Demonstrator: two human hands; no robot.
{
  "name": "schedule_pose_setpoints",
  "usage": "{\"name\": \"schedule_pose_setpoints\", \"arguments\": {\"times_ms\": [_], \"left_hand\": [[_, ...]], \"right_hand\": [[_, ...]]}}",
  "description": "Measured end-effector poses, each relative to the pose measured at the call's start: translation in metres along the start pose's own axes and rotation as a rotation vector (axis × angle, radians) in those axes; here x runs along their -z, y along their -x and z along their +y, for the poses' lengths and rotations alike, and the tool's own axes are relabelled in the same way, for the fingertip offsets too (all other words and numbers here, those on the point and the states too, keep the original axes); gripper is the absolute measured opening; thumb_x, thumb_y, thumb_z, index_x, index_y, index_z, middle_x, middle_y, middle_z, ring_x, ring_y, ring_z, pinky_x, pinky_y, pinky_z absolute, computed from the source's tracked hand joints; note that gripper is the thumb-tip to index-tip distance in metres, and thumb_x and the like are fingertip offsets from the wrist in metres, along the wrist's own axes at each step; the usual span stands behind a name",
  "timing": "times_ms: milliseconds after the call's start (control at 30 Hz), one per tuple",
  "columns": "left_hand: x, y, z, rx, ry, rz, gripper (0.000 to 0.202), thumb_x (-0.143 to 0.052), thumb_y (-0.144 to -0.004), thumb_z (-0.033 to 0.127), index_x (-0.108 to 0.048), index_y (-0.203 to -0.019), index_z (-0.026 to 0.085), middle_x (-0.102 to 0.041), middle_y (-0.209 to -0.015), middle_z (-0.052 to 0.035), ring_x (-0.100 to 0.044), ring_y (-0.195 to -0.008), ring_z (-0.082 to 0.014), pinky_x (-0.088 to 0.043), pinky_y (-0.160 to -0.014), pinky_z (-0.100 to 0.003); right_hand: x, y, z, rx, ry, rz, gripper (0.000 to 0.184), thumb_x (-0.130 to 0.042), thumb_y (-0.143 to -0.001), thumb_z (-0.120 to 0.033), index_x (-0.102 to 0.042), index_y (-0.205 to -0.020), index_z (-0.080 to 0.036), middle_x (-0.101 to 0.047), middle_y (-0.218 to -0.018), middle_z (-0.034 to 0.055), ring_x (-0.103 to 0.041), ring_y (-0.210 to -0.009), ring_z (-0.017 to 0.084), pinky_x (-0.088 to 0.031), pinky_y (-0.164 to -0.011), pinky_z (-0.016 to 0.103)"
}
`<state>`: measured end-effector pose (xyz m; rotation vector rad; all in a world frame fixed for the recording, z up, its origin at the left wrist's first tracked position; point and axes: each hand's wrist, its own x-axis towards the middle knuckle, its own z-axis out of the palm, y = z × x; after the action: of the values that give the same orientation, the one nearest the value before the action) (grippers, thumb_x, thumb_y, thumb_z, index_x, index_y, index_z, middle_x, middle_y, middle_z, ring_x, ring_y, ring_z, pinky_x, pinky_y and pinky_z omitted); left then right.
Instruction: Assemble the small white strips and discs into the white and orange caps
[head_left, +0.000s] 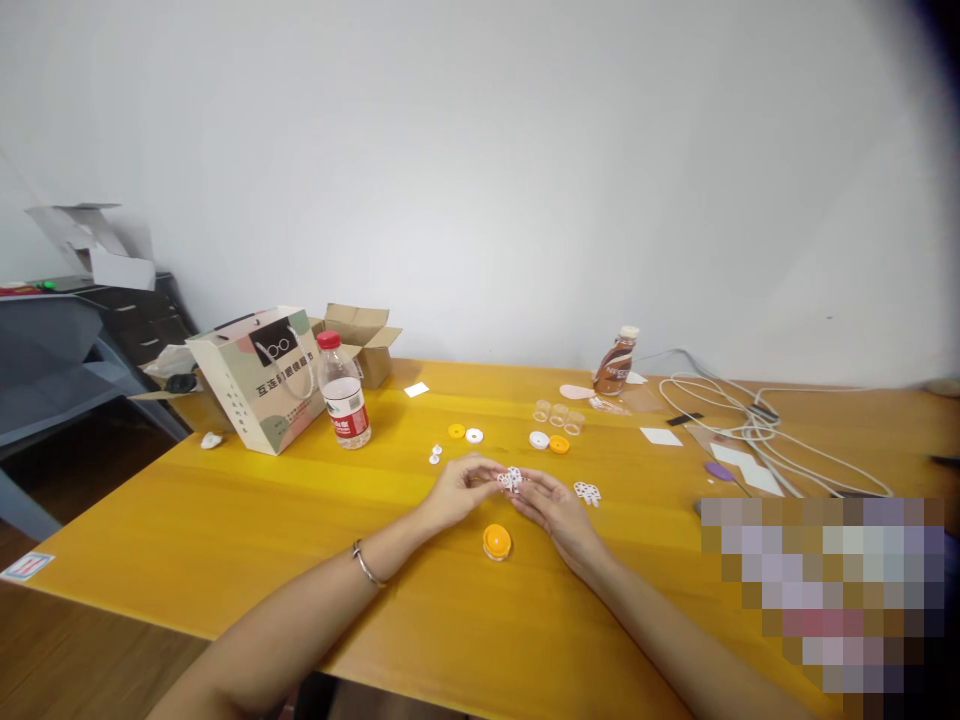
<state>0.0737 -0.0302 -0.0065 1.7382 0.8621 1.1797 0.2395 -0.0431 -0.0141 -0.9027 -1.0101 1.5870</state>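
Note:
Between the fingertips of my left hand (pixel 461 490) and my right hand (pixel 553 505) is a small white plastic piece with round holes (pixel 511 479). Both hands pinch it just above the table. A similar white holed piece (pixel 588 493) lies to the right of my right hand. Nearer to me, below the hands, sits a round orange part with a white underside (pixel 496 542). Beyond my left hand are small white round pieces (pixel 435 454), a yellow ring (pixel 457 431) and a white ring (pixel 474 436). A white disc (pixel 538 440) touches an orange disc (pixel 559 445) farther back.
Several clear rings (pixel 559 415) stand behind the discs. A plastic bottle with a red cap (pixel 343 395), a paper bag (pixel 262 385) and a cardboard box (pixel 364 345) stand at left. At right are a brown drink bottle (pixel 616 362), tangled white cables (pixel 750 420) and a purple piece (pixel 718 471).

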Motion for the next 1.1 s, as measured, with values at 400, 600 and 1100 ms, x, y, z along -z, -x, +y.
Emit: {"name": "schedule_pose_setpoints", "arguments": {"times_ms": [400, 600, 1100], "left_hand": [[-0.003, 0.006, 0.012, -0.161, -0.206, 0.039, 0.018, -0.054, -0.076, 0.024, -0.063, -0.088, 0.014, -0.061, -0.084, -0.0061, -0.056, -0.081, -0.0142, -0.044, -0.077, -0.027], [-0.005, 0.006, 0.011, -0.162, -0.289, 0.057, 0.017, -0.052, -0.078, 0.021, -0.061, -0.09, 0.016, -0.06, -0.083, -0.0048, -0.055, -0.079, -0.0135, -0.044, -0.076, -0.026], [-0.006, 0.007, 0.012, -0.171, -0.277, 0.112, 0.015, -0.052, -0.077, 0.018, -0.06, -0.089, 0.016, -0.055, -0.083, -0.0042, -0.053, -0.078, -0.0131, -0.043, -0.075, -0.026]], "right_hand": [[-0.01, 0.009, 0.001, -0.01, -0.046, -0.037, 0.023, -0.065, -0.067, -0.028, -0.059, -0.088, -0.022, -0.066, -0.091, 0.0015, -0.062, -0.081, 0.014, -0.047, -0.08, 0.028], [-0.009, 0.008, 0.001, -0.018, -0.043, -0.023, 0.022, -0.065, -0.066, -0.029, -0.06, -0.086, -0.022, -0.066, -0.089, 0.0016, -0.063, -0.08, 0.015, -0.048, -0.078, 0.029], [-0.01, 0.008, 0.002, -0.002, -0.015, -0.013, 0.026, -0.07, -0.062, -0.025, -0.057, -0.084, -0.02, -0.066, -0.081, 0.0005, -0.063, -0.077, 0.014, -0.048, -0.077, 0.028]]}}
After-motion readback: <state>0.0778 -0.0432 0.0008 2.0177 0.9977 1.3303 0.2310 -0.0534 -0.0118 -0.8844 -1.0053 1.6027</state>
